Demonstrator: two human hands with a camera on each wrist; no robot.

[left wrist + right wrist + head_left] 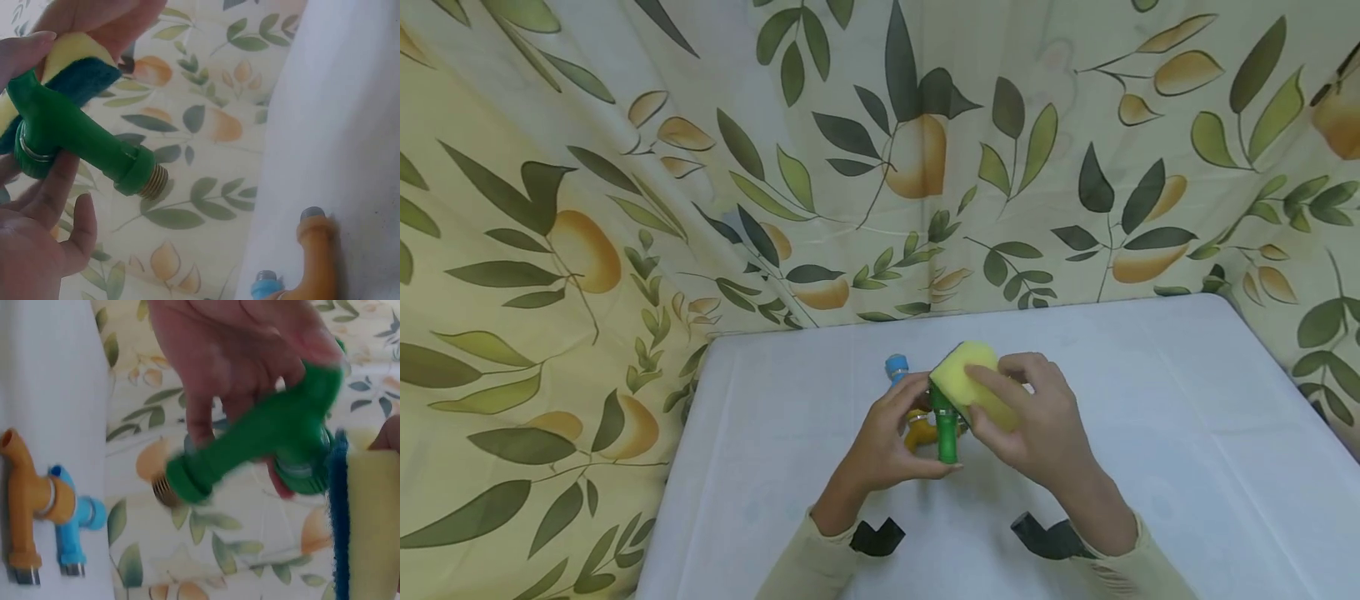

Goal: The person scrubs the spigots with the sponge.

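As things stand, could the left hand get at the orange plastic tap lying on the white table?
Probably not right away: the left hand grips the green plastic tap, so it is occupied. The orange plastic tap lies uncovered beside the blue plastic tap, just beneath the hands.

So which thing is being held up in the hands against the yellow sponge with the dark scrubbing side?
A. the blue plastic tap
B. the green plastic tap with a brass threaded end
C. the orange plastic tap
B: the green plastic tap is gripped by the left hand while the right hand holds the yellow sponge on it; the orange tap and blue tap lie on the white table.
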